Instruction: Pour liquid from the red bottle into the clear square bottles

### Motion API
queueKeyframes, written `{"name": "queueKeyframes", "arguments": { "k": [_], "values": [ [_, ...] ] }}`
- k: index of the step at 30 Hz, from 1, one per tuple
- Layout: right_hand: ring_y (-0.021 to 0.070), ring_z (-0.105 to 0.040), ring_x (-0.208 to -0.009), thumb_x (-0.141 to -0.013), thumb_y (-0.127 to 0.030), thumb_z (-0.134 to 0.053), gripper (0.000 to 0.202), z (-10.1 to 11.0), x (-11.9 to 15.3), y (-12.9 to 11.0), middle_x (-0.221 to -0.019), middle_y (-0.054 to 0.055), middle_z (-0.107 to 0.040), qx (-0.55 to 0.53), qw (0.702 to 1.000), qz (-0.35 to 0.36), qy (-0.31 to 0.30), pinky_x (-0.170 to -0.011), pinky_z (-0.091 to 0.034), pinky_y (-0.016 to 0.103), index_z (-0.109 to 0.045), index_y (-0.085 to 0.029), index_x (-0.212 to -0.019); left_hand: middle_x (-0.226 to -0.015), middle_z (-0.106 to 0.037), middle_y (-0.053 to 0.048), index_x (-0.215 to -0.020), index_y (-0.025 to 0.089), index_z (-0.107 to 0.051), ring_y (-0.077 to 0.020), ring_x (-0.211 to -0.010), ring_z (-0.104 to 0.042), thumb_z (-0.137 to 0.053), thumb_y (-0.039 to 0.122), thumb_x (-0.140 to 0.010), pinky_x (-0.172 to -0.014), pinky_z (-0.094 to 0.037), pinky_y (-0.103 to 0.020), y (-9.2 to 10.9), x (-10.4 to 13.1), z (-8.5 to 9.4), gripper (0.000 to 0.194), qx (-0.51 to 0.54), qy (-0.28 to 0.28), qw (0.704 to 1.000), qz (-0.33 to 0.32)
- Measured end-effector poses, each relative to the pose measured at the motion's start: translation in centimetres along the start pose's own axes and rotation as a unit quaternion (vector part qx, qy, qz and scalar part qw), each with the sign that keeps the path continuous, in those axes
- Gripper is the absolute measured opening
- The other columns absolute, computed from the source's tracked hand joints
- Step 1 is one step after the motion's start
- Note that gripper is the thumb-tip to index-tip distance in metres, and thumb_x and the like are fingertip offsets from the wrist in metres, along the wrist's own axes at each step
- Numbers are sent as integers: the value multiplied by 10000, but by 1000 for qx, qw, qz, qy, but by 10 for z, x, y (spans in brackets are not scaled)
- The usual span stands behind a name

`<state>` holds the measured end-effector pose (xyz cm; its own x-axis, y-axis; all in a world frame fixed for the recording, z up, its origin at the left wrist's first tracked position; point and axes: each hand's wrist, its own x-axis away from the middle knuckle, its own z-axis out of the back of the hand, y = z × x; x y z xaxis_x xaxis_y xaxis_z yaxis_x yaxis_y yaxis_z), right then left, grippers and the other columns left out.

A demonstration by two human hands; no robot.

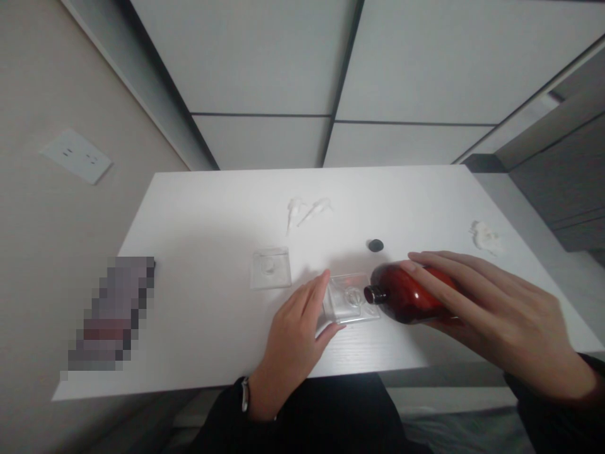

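Note:
My right hand [496, 309] is wrapped round a reddish-brown bottle [409, 293], tipped nearly on its side with its uncapped mouth pointing left. That mouth is over the right part of a clear plastic case [347, 309] with a round raised feature in it. No liquid can be made out at the mouth. Gripping the case's left end between thumb and fingers is my left hand [302, 328]. A similar clear square piece [270, 269] lies just beyond my left hand. The small black cap [375, 245] rests on the table behind the bottle.
Two thin whitish, translucent pieces [307, 211] lie toward the back of the white table [198, 221]. Crumpled white material [486, 238] is near the right edge. A pixelated object [111, 312] occupies the left side. Cabinet panels [265, 63] stand behind, and a socket plate [78, 156] is on the left wall.

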<state>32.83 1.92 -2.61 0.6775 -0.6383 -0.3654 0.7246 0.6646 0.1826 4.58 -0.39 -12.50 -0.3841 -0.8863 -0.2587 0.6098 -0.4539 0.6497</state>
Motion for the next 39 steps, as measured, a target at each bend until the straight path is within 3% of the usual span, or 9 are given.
{"name": "queueKeyframes", "arguments": {
  "k": [7,13,16,27,36,39],
  "values": [
    [342,-722,-1081,-1075,-233,-589,718,4,-1,-1,-1318,163,-711,14,1000,0,-2,-768,-612,435,-248,-220,-1707,-1518,-632,-168,-1679,251,-203,-322,-1372,-647,-729,346,-1001,-1115,-583,-492,1,-1,1,864,-10,1,1000,-7],
    [342,-711,-1091,-1041,-175,-628,489,6,-4,-2,-1301,170,-710,19,1000,7,-6,-787,-598,432,-527,-137,-1519,-1508,-638,-185,-1667,212,-240,-324,-1362,-655,-736,327,-994,-1106,-590,-493,2,-1,2,843,-17,5,1000,-12],
    [334,-708,-1095,-1036,-182,-642,398,7,-6,-1,-1309,165,-705,28,999,14,-8,-802,-595,422,-582,-128,-1426,-1507,-640,-180,-1670,226,-234,-323,-1358,-658,-718,348,-1007,-1101,-593,-491,2,-1,2,830,-17,6,1000,-12],
    [347,-714,-1076,-1037,-159,-623,357,10,-9,-1,-1299,172,-705,22,1000,18,-5,-783,-592,429,-596,-129,-1391,-1487,-651,-192,-1657,212,-255,-332,-1317,-682,-729,367,-998,-1071,-610,-497,2,-2,1,826,-20,9,1000,-12],
    [368,-713,-1083,-975,-97,-699,486,12,-10,1,-1312,187,-702,28,999,31,-8,-785,-593,444,-577,-122,-1444,-1476,-657,-184,-1652,211,-262,-323,-1318,-680,-764,331,-975,-1089,-599,-478,3,-3,1,851,-14,9,1000,-12],
    [376,-715,-1079,-982,-98,-686,664,14,-10,1,-1312,192,-705,28,999,24,-8,-779,-587,449,-448,-151,-1600,-1469,-660,-188,-1636,192,-293,-321,-1315,-679,-793,307,-950,-1097,-595,-473,4,-3,1,856,-12,9,1000,-11]
  ]
}}
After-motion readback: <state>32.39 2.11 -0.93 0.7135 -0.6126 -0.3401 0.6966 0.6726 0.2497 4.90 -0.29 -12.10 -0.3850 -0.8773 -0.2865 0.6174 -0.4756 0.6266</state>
